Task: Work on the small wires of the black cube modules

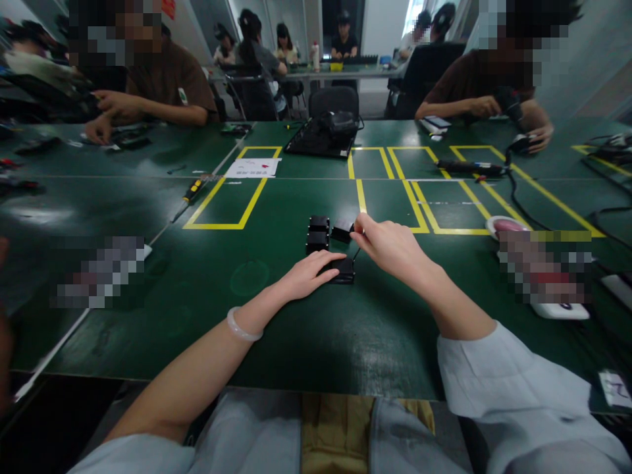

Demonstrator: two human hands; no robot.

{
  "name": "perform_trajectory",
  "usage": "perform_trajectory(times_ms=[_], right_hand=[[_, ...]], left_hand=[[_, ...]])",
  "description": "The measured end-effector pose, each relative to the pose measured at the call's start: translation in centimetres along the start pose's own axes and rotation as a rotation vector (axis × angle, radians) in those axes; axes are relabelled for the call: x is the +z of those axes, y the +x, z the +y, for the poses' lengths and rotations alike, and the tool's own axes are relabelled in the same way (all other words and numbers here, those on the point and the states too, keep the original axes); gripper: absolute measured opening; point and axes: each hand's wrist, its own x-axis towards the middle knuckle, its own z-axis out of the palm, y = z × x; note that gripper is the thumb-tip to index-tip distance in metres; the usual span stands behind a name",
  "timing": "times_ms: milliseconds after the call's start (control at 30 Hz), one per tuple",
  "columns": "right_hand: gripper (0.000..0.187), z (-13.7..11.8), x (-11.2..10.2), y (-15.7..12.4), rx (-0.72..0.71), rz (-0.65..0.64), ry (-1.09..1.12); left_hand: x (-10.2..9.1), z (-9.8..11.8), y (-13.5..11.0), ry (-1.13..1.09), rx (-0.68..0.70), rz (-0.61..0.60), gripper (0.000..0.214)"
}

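Observation:
My left hand (311,273) reaches in from the left, its thumb and fingers on a small black block (345,271) that lies on the table. My right hand (388,240) is closed in a pinch around a thin dark rod (356,254). The rod slants down to the right side of that block; its upper end is hidden in my fingers. Just beyond my left hand, two similar black blocks (317,238) stand in a row. Another black block (342,230) with a greyish top lies tilted beside them, close to my right fingertips.
Yellow tape outlines (214,227) mark the green table (276,355). A yellow-and-black screwdriver (194,189) lies left, a white paper (254,168) near it. A black panel (316,139) is at the back. A round white dish (508,227) and cables are right. Two people work opposite.

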Motion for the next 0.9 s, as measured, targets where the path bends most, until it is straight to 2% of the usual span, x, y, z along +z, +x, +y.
perform_trajectory(times_ms=[233, 900], right_hand=[[0.027, -0.09, -0.12, -0.15, -0.011, 0.005, 0.053], [0.027, -0.18, -0.12, -0.04, -0.002, 0.017, 0.027]], left_hand=[[0.08, -0.27, -0.03, 0.001, 0.01, 0.004, 0.041], [0.1, -0.33, -0.02, 0.0, 0.003, 0.004, 0.042]])
